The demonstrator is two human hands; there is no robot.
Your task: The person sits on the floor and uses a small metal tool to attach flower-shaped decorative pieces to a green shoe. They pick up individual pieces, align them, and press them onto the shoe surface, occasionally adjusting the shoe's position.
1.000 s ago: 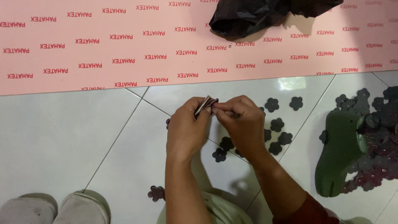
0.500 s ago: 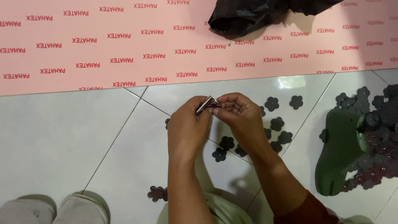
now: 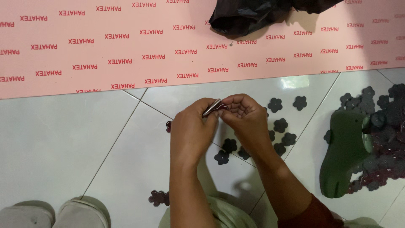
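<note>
Head view, looking down at a white tiled floor. The left hand is pinching a slim metal tool, tweezer-like, its fingers closed around the shaft. The right hand is curling its fingers around a small dark flower-shaped cut-out and holding it against the tool's tip, above the tiles and in front of the person's knees; how the tool is meeting the piece cannot be told, since the fingers are covering it.

Judged by the layout, the work is partway along. Several loose dark flower pieces are lying singly on the tiles just right of the hands, a small stacked cluster is sitting near the left knee, and a large heap of the same pieces is spreading at the far right around a green foam shoe. A pink printed sheet is covering the floor beyond, with a crumpled black plastic bag resting on it.
</note>
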